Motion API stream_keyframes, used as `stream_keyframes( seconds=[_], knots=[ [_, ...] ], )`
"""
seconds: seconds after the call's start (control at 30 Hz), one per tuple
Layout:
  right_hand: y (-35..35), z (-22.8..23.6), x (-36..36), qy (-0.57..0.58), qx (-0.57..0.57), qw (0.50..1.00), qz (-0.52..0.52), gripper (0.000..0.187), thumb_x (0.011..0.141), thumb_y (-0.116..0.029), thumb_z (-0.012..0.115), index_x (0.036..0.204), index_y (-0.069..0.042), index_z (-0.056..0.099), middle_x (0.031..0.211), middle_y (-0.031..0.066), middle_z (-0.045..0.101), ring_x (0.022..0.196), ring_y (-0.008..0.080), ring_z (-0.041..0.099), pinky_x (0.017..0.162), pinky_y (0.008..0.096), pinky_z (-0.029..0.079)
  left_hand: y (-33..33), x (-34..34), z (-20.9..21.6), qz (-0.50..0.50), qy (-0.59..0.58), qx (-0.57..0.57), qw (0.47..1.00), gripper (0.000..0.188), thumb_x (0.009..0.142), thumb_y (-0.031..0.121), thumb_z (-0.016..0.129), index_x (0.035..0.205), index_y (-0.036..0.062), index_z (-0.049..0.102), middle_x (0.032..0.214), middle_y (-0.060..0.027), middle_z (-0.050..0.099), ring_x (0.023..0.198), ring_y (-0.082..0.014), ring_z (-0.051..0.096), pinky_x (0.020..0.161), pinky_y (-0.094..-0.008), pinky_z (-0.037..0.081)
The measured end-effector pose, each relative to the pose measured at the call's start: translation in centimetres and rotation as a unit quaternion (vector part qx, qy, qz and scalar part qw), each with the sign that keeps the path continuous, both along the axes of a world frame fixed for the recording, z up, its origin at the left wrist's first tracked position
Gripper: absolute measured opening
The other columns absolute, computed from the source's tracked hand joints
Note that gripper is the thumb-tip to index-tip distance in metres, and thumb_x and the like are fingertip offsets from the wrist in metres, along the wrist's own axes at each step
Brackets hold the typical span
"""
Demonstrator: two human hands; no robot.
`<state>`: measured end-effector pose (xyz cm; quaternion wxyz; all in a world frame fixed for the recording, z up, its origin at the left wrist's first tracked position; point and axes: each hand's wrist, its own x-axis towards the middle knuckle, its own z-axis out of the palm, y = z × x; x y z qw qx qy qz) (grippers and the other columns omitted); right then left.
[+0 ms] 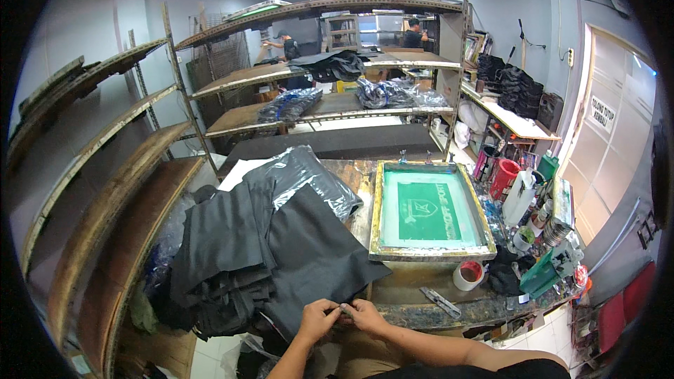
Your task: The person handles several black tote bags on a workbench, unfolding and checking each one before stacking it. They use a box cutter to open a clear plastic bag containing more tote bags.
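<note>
My left hand (321,318) and my right hand (364,318) meet at the table's near edge, thumbs and fingertips pinched together. Something small and dark may be between them; it is too small to make out. Just beyond them lies a sheet of black fabric (312,260), its near edge close to my left hand. More black fabric pieces (221,238) are heaped to the left, beside a clear plastic-wrapped black bundle (309,168). To the right of the fabric, a screen-printing frame (428,214) with green mesh rests flat on the table.
Right of the frame stand a white cup of red ink (468,276), a utility knife (441,302), a red tub (504,177) and several bottles and cans. Metal shelves (330,112) with wrapped bundles rise behind, others at left. Two people (288,47) are in the background.
</note>
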<state>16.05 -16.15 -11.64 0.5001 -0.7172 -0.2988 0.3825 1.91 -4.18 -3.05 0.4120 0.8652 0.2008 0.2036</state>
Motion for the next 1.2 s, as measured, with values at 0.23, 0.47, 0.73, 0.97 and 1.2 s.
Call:
stream_keyframes(
  seconds=[0.23, 0.47, 0.73, 0.97, 1.2],
  knots=[
    [-0.9, 4.5, -1.3, 0.234, 0.047, 0.967, -0.088, 0.035, 0.109, -0.024, 0.059, 0.096, 0.008, 0.061, 0.085, 0.0121, 0.069, 0.084, 0.0266, 0.077, 0.069, 0.0383, 0.065, 0.6, -0.5, 2.4, 0.074, -0.004, -0.084, 0.994, 0.026, 0.092, 0.026, 0.078, 0.097, 0.0006, 0.078, 0.091, -0.0133, 0.078, 0.084, -0.0241, 0.074, 0.078, -0.0349, 0.055],
    [-1.2, 3.9, 1.4, 0.093, -0.061, 0.994, -0.011, 0.032, 0.108, -0.022, 0.059, 0.098, 0.008, 0.064, 0.087, 0.0185, 0.077, 0.068, 0.0257, 0.076, 0.057, 0.0382, 0.061, 4.1, 0.1, 8.5, 0.044, -0.022, 0.224, 0.973, 0.021, 0.100, 0.023, 0.067, 0.103, 0.0029, 0.072, 0.099, -0.0183, 0.070, 0.094, -0.0416, 0.069, 0.079, -0.0475, 0.055],
    [-2.3, 8.6, -0.3, -0.072, -0.131, 0.978, 0.145, 0.035, 0.106, -0.029, 0.061, 0.100, 0.005, 0.069, 0.083, 0.0150, 0.076, 0.067, 0.0293, 0.073, 0.065, 0.0427, 0.060, 9.0, 0.5, 12.3, 0.002, -0.025, 0.314, 0.949, 0.015, 0.098, 0.021, 0.070, 0.101, 0.0068, 0.072, 0.089, -0.0137, 0.066, 0.083, -0.0395, 0.068, 0.071, -0.0476, 0.053],
    [1.9, 12.2, -3.5, -0.549, 0.097, 0.801, 0.219, 0.045, 0.100, -0.022, 0.056, 0.137, 0.002, 0.061, 0.141, 0.0220, 0.058, 0.134, 0.0368, 0.053, 0.113, 0.0537, 0.043, 8.1, 0.9, 11.8, 0.004, -0.037, 0.329, 0.944, 0.016, 0.096, 0.022, 0.070, 0.094, 0.0065, 0.073, 0.084, -0.0139, 0.065, 0.080, -0.0376, 0.068, 0.070, -0.0473, 0.053],
    [13.5, 7.4, 0.6, -0.614, -0.101, 0.719, 0.309, 0.049, 0.102, -0.022, 0.047, 0.148, -0.003, 0.054, 0.155, 0.0144, 0.050, 0.148, 0.0369, 0.040, 0.119, 0.0688, 0.031, 5.9, -0.6, 8.5, 0.043, -0.019, 0.344, 0.938, 0.017, 0.093, 0.025, 0.073, 0.095, 0.0077, 0.072, 0.091, -0.0131, 0.063, 0.092, -0.0362, 0.066, 0.078, -0.0479, 0.054]
  ],
)
